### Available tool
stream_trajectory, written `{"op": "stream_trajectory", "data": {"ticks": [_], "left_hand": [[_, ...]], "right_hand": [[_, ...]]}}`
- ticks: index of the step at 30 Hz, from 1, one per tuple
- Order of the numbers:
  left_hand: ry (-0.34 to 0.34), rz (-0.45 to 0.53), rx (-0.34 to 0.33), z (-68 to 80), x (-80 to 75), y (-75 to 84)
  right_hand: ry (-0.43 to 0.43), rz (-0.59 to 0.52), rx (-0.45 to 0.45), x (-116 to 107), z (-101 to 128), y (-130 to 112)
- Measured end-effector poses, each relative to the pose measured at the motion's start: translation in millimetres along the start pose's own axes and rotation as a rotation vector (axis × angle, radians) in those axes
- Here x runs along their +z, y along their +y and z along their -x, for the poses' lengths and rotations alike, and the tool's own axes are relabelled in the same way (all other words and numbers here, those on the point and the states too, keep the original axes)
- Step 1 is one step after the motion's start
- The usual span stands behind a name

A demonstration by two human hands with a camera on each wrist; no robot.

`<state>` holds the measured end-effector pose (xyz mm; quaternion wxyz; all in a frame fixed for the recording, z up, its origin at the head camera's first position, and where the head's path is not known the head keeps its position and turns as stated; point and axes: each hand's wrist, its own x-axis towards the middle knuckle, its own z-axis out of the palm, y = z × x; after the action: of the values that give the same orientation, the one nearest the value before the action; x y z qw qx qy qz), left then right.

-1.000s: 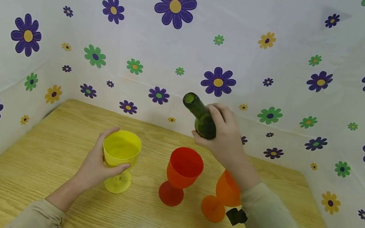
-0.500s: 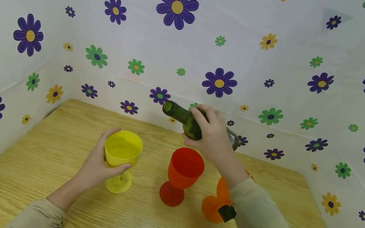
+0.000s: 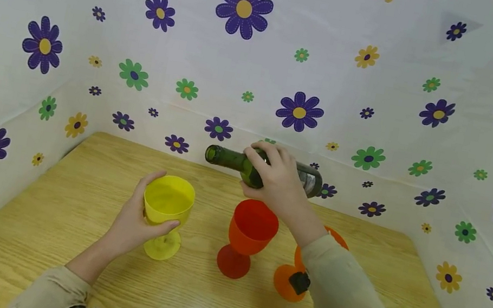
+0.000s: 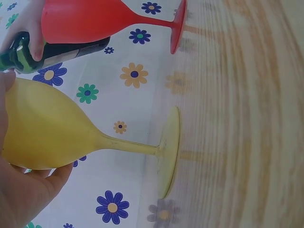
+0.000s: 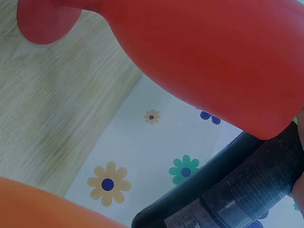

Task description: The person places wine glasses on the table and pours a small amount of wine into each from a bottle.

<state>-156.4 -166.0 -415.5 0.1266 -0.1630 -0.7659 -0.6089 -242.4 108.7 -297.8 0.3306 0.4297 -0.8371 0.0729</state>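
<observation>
The wooden table (image 3: 64, 232) sits boxed in by flowered sheeting (image 3: 386, 90) on three sides, so free room is only toward the person's near edge. Taking the yellow goblet (image 3: 167, 205) as landmark: the green bottle (image 3: 263, 169) hangs above and to its right, lying abt level w/ its open mouth pointing leftward over the gap toward the goblet's rim, not yet above it. The right hand (image 3: 278, 184) is wrapped round the bottle's shoulder, fingers curled tight, prob. to steer the tilt. The left hand (image 3: 132, 222) cups the yellow goblet's bowl, thumb and fingers curled round it, foot on the table, likely to steady it. Just right of the goblet stands a red goblet (image 3: 249, 234), under the bottle; right again an orange goblet (image 3: 291, 280), partly hidden by the right sleeve, well inside the table's right edge.
</observation>
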Motion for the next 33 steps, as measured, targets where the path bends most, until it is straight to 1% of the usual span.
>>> {"op": "stream_trajectory", "data": {"ticks": [5, 14, 18, 23, 25, 28, 33], "left_hand": [[0.004, -0.004, -0.008, -0.8, 0.3, -2.3], [0.003, -0.025, -0.019, -1.4, 0.2, -4.2], [-0.002, -0.026, -0.015, -1.5, 0.3, 1.6], [-0.005, -0.013, -0.002, -1.2, 0.6, 10.5], [-0.003, -0.02, -0.006, -1.1, 0.5, 9.5], [-0.001, -0.023, -0.011, -1.3, 0.0, 3.7], [-0.003, -0.011, 0.0, -1.3, -1.0, -3.4]], "right_hand": [[-0.01, 0.038, -0.037, 5.2, -2.2, 1.1], [-0.047, 0.051, -0.103, 10.1, -5.9, 0.0], [-0.071, 0.057, -0.114, 11.6, -7.1, -0.9], [-0.076, 0.071, -0.14, 14.8, -9.2, -1.7], [-0.074, 0.077, -0.152, 15.9, -9.9, -2.3], [-0.072, 0.087, -0.165, 17.3, -10.9, -3.5], [-0.066, 0.097, -0.179, 20.2, -13.1, -5.2]]}}
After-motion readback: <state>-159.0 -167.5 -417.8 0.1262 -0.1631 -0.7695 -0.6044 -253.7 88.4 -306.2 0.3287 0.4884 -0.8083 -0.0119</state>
